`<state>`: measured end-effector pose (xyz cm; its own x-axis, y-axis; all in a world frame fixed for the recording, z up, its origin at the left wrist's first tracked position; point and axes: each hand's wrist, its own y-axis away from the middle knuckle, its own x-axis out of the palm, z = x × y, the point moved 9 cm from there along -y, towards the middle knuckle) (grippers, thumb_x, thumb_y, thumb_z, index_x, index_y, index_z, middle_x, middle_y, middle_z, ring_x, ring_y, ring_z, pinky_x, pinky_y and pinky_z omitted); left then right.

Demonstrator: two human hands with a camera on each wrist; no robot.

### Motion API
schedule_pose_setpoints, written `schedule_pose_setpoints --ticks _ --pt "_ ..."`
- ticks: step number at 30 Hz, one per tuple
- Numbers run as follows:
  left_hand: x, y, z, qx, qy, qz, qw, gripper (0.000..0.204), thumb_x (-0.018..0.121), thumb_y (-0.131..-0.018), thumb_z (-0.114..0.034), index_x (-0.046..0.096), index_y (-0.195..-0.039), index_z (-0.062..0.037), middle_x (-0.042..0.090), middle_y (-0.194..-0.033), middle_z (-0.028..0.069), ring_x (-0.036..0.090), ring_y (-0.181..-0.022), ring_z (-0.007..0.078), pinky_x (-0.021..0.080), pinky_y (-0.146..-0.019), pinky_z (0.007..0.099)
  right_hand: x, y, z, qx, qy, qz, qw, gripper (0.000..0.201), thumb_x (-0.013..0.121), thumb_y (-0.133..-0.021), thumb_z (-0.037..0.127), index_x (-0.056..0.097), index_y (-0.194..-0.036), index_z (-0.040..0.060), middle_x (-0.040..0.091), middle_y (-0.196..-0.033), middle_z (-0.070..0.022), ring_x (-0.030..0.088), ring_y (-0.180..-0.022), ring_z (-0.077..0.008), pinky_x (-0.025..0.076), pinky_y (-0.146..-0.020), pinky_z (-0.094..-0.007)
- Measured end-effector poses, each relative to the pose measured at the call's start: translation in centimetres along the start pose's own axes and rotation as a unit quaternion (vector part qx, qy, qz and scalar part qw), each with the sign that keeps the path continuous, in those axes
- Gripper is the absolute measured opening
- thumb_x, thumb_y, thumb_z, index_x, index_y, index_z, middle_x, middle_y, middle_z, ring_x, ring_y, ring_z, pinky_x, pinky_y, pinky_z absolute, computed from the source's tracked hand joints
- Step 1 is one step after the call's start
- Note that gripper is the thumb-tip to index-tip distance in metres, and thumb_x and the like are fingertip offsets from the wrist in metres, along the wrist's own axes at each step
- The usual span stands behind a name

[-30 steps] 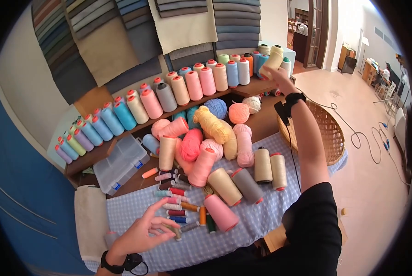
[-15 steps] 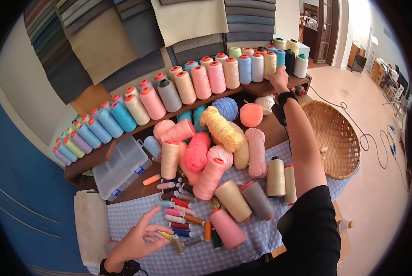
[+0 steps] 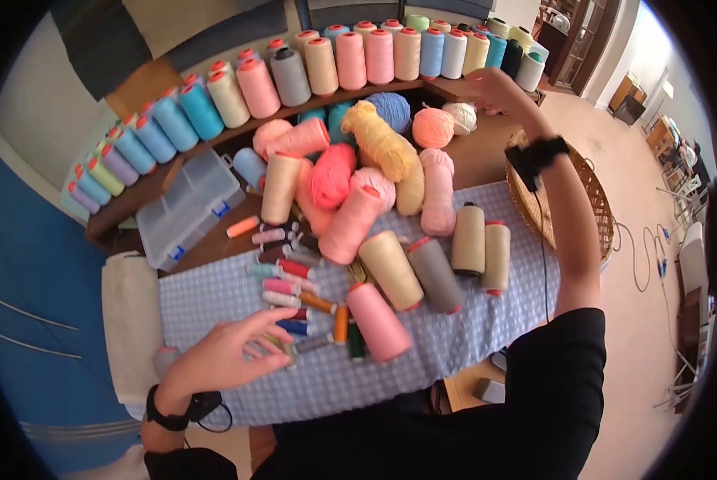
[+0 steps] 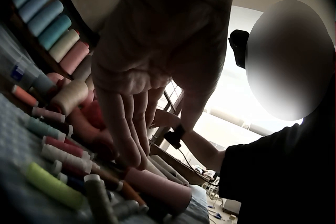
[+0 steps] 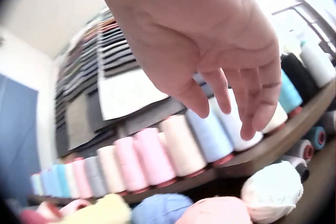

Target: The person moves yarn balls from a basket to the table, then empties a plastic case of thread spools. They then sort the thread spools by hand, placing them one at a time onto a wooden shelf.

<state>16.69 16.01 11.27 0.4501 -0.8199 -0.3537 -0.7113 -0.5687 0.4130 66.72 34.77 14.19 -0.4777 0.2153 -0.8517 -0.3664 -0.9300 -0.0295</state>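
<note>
A person's left hand point(image 3: 222, 356) rests with fingers spread on small thread spools point(image 3: 294, 300) lying on a checked cloth point(image 3: 206, 300). Their right hand point(image 3: 494, 84), empty and relaxed, hangs near the cones on the shelf point(image 3: 366, 86), holding nothing.

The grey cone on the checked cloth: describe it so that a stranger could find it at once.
Start at the blue checked cloth. Right of centre, large thread cones lie tipped over in a cluster. The grey cone lies between a beige one and two upright beige ones, the only grey there.
</note>
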Motion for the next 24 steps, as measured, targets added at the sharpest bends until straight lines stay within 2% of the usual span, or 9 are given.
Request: schedule_pose_setpoints --ticks 2,5,8,10,14,17,20,22,24 --pt "0.3 0.1 -0.6 0.033 -0.056 -0.004 0.998 0.054 0.063 -0.083 -0.011 0.041 -0.133 -0.0099 0.063 -0.102 0.0095 0.064 -0.089 0.0175 0.053 -0.077 0.0299 2.6 8.5 5.6 0.001 0.092 0.143 0.985 0.025 0.045 -0.092 0.024 0.056 -0.109 0.0089 0.066 -0.071 -0.0099 0.066 -0.059 -0.0205 0.052 -0.043 -0.029" --pt "1.1 0.6 -0.8 0.055 -0.071 -0.012 0.996 0.051 0.063 -0.083 -0.013 0.044 -0.13 -0.0099 0.064 -0.099 0.0104 0.065 -0.086 0.0186 0.053 -0.075 0.0303 7.6 16.1 5.2 -0.004 0.206 0.269 0.941 0.03 0.047 -0.09 0.024 0.055 -0.111 0.0042 0.064 -0.068 -0.0133 0.066 -0.056 -0.0211 0.053 -0.043 -0.0303" --pt "1.9 1.1 -1.5 0.093 -0.074 -0.019 0.993 0.049 0.065 -0.083 -0.017 0.046 -0.127 -0.0096 0.065 -0.097 0.0109 0.066 -0.081 0.0188 0.053 -0.072 0.0304 8.8 20.5 5.2 0.025 0.135 0.254 0.957 0.04 0.06 -0.082 0.031 0.056 -0.107 -0.0004 0.066 -0.075 -0.014 0.066 -0.058 -0.0196 0.054 -0.047 -0.0314" --pt "2.5 1.9 -2.2 0.12 -0.117 -0.006 0.986 0.047 0.065 -0.083 -0.019 0.048 -0.125 -0.0071 0.065 -0.095 0.0108 0.066 -0.077 0.0178 0.053 -0.068 0.0292 9.9 19.7 4.3 -0.044 0.115 0.219 0.968 0.048 0.069 -0.074 0.034 0.057 -0.102 -0.0026 0.064 -0.074 -0.0117 0.063 -0.055 -0.0152 0.051 -0.046 -0.0295" --pt "1.5 1.7 -2.3 0.198 -0.104 -0.031 0.974 0.046 0.063 -0.085 -0.017 0.047 -0.127 -0.0059 0.065 -0.093 0.0105 0.066 -0.078 0.016 0.052 -0.067 0.0276 7.8 19.6 5.1 -0.057 -0.033 0.158 0.985 0.038 0.071 -0.074 0.028 0.057 -0.094 -0.0004 0.054 -0.064 -0.0025 0.05 -0.047 -0.0078 0.039 -0.039 -0.0248" --pt "0.8 1.6 -3.3 0.17 -0.072 -0.049 0.982 0.052 0.063 -0.085 -0.02 0.042 -0.13 -0.0058 0.063 -0.096 0.0117 0.065 -0.082 0.0167 0.052 -0.068 0.0286 2.7 22.6 12.3 -0.103 -0.093 0.036 0.99 0.032 0.07 -0.076 0.023 0.056 -0.095 0.0015 0.056 -0.067 -0.0023 0.047 -0.046 -0.0065 0.036 -0.038 -0.0216" --pt "-0.1 0.8 -5.4 0.267 -0.042 -0.143 0.952 0.062 0.066 -0.082 -0.022 0.037 -0.134 -0.0061 0.061 -0.102 0.0133 0.064 -0.085 0.0191 0.051 -0.072 0.0324 2.0 27.4 19.0 -0.19 -0.246 0.01 0.951 0.03 0.068 -0.077 0.017 0.054 -0.1 0.0036 0.058 -0.076 -0.0033 0.048 -0.051 -0.0048 0.035 -0.039 -0.0193" --pt "-0.2 1.8 -8.5 0.406 -0.106 -0.201 0.885 0.07 0.069 -0.077 -0.024 0.034 -0.136 -0.0082 0.058 -0.106 0.0167 0.064 -0.085 0.0258 0.05 -0.075 0.0373 4.2 30.5 22.9 -0.243 -0.258 0.062 0.933 0.035 0.07 -0.075 0.014 0.053 -0.103 0.0026 0.058 -0.086 -0.005 0.053 -0.065 -0.0083 0.042 -0.052 -0.02" --pt "-0.7 1.5 -8.3 0.352 -0.154 -0.234 0.893 0.074 0.072 -0.071 -0.027 0.036 -0.135 -0.0108 0.061 -0.099 0.0176 0.063 -0.082 0.0317 0.049 -0.075 0.0397 6.5 33.0 25.2 -0.311 -0.21 0.068 0.924 0.04 0.072 -0.072 0.012 0.053 -0.106 0.002 0.057 -0.096 -0.0065 0.054 -0.084 -0.0128 0.045 -0.072 -0.0235"
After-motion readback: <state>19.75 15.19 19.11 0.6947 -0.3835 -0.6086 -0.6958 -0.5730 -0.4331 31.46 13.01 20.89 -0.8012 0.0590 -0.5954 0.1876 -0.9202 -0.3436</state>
